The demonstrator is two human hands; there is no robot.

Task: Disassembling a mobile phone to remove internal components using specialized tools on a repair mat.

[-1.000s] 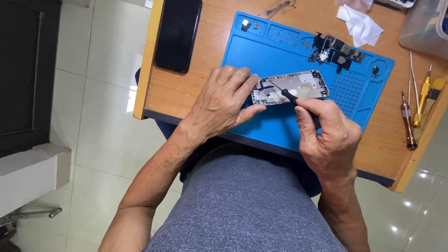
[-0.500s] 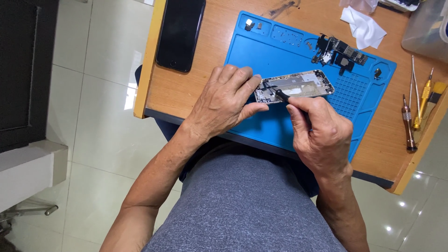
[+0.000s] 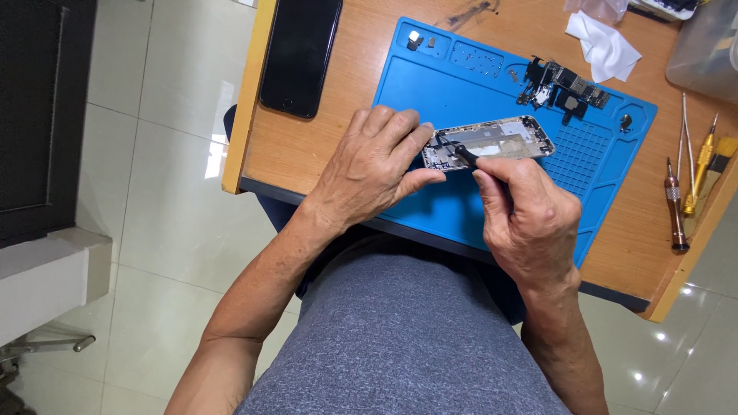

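An opened phone body (image 3: pixel 500 141), silver with its insides showing, lies on a blue work mat (image 3: pixel 461 84). My left hand (image 3: pixel 369 169) grips the phone's near end, fingers over the edge and thumb underneath. My right hand (image 3: pixel 530 211) pinches a thin black tool (image 3: pixel 463 152) whose tip rests inside the phone near my left fingers. A removed black circuit board (image 3: pixel 563 83) lies on the mat beyond the phone.
A black phone screen (image 3: pixel 300 54) lies face up on the wooden table (image 3: pixel 307 154) left of the mat. Screwdrivers and tweezers (image 3: pixel 688 180) sit by the right edge. White tissue (image 3: pixel 603 46) and a clear plastic box (image 3: pixel 707 46) are at the back right.
My right hand moved left, bringing the tool tip further into the phone toward my left fingers. My left hand kept its hold on the phone.
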